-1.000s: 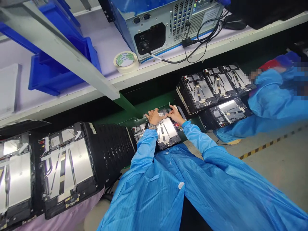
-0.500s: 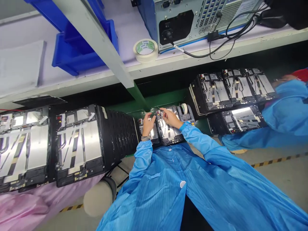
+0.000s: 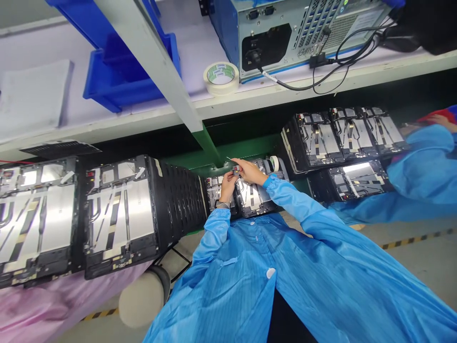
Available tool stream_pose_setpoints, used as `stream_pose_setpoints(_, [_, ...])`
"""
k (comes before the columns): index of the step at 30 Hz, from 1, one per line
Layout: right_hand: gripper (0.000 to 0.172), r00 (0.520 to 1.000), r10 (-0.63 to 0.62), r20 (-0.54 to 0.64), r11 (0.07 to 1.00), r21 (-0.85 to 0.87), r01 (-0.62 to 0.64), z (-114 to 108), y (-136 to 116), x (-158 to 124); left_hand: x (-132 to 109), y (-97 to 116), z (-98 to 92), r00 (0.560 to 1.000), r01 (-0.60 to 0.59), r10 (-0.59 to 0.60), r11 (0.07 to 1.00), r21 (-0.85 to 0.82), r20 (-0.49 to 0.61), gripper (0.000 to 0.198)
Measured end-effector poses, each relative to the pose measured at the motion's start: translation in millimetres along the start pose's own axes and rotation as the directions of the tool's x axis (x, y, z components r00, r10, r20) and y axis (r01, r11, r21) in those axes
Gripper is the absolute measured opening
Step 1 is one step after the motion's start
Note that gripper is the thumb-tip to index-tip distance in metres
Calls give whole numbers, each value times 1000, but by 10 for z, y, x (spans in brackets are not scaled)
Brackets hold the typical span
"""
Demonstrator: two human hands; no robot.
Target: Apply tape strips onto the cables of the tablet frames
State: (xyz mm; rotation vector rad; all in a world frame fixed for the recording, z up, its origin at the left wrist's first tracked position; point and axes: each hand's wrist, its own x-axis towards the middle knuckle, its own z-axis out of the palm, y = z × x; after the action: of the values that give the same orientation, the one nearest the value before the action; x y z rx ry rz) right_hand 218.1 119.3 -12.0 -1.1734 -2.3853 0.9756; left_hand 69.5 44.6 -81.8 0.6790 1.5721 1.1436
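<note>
Fingers [image 3: 240, 163] pressed together on our right hand [image 3: 250, 172], pinching a small part [image 3: 236, 169] right over the tablet [image 3: 254, 202] in front of us! Our left hand [image 3: 227, 187] curled in just beside it, its grip impossible to call, with a tape roll [image 3: 274, 163] to the far right.

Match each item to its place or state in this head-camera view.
Items:
1. Cream masking-tape roll
2. Blue plastic bin
3. Black power cable
4. Person's right hand

Places and states:
A. Holding a small dark part
B. Plugged into the grey metal computer case
C. Partly behind the grey steel beam
D. Lying on the pale shelf

Pairs: 1-D, 2-C, 3-B, 4-A.
</note>
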Motion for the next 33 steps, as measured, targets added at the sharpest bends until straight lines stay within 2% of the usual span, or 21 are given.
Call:
stream_pose_setpoints(3, [80,998,-61,-27,998,-27,60,-34,-48,21,-15,4,60,1000,-1,1,1000,4,-29,28])
stream_pose_setpoints(6, [80,994,-108,27,994,-19,109,-38,-72,45,-33,14,85,999,8,-8,1000,-11,-43,26])
stream_pose_setpoints(12, [76,996,-6,84,999,-53,11,-13,-22,-7,-58,36,80,999,21,-22,999,-43,-45,27])
stream_pose_setpoints(15, [72,999,41,2,998,45,-41,-29,-32,-72,-48,25,80,998,14,-17,998,-63,-57,28])
stream_pose_setpoints(17, [67,988,110,-112,966,247,-80,-36,-84,-144,-42,15,81,998,3,-7,998,-67,-60,30])
stream_pose_setpoints(18, [64,974,173,-147,912,397,-102,-30,-123,-194,-41,12,81,998,-2,-2,998,-65,-56,30])
stream_pose_setpoints(19, [61,958,247,-144,817,563,-126,-16,-168,-253,-42,10,82,999,-5,2,998,-59,-52,30])
stream_pose_setpoints(21, [57,929,367,-37,517,838,-171,46,-262,-387,-51,13,84,999,-7,5,999,-38,-47,32])
stream_pose_setpoints(23, [53,910,403,102,207,958,-199,147,-339,-518,-66,19,84,999,-17,16,1000,-20,-44,36])
stream_pose_setpoints(25, [50,894,404,192,5,977,-212,265,-380,-613,-83,23,81,998,-47,47,999,-11,-34,41])
stream_pose_setpoints(26, [49,889,403,219,-55,975,-215,321,-386,-644,-92,24,78,998,-65,64,998,-7,-27,43])
stream_pose_setpoints(28, [48,882,400,250,-118,968,-221,408,-375,-673,-106,24,71,996,-85,85,996,7,-20,48])
stream_pose_setpoints(33, [45,886,395,242,-118,970,-212,449,-315,-657,-118,20,58,995,-95,95,995,35,-8,53])
